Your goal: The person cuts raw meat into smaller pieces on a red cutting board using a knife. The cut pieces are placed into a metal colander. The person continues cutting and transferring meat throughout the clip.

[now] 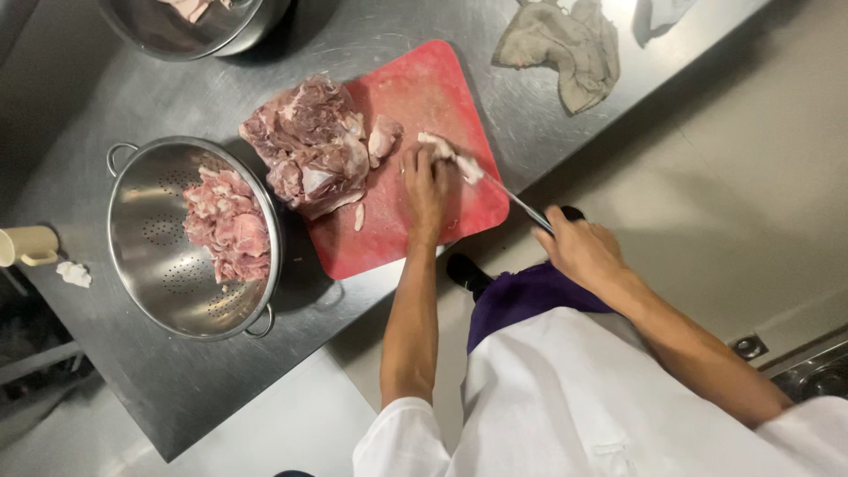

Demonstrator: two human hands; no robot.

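Observation:
A red cutting board (424, 88) lies on the steel counter. My left hand (426, 185) presses down on a pale strip of raw meat (449, 155) on the board. My right hand (579, 247) grips the black handle of a knife (521, 205), and its blade reaches into that strip beside my left fingers. A large heap of raw pink meat (309, 146) sits on the board's left side, with a smaller chunk (384, 137) next to it.
A steel colander (150, 230) holding cut meat pieces stands left of the board. A steel bowl (190, 26) is at the top left, a crumpled grey cloth (565, 44) at the top right, and a beige cup (31, 245) at the far left. The counter edge runs diagonally.

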